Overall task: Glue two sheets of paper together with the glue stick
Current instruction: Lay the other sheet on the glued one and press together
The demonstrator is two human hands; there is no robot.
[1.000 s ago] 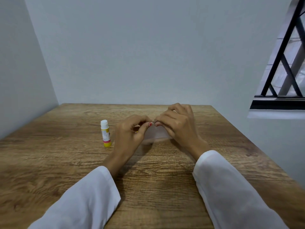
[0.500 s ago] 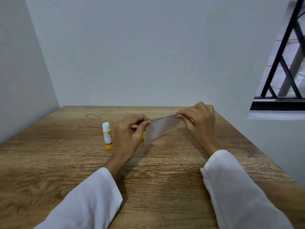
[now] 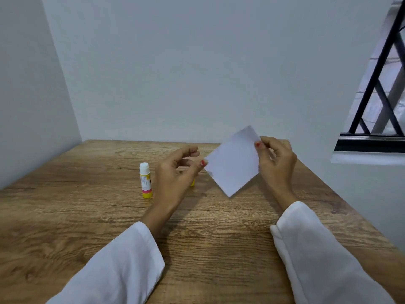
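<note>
Nearest to us, two white sleeves point(image 3: 122, 266) reach forward over the wooden tabletop point(image 3: 65, 216). Beyond them, our right hand point(image 3: 275, 165) holds a white sheet of paper point(image 3: 232, 163) up off the tabletop, tilted so one corner points down; its thumb and fingers point(image 3: 263, 142) are curled and pinch the sheet's right edge near the upper corner. Our left hand point(image 3: 175, 172) sits just left of the sheet, its fingers loosely curled, and the thumb tip with a red nail touches or nearly touches the sheet's left corner; we cannot tell whether it actually pinches the paper. We see one sheet face only and cannot tell whether a second lies behind it. Just left of the left hand's fingers, the glue stick point(image 3: 145, 179) stands upright on the tabletop, white cap on, yellow base. A small yellow bit point(image 3: 192, 183) shows under the left hand. Farther back are grey walls, with a barred window point(image 3: 377, 84) beyond the right hand.
</note>
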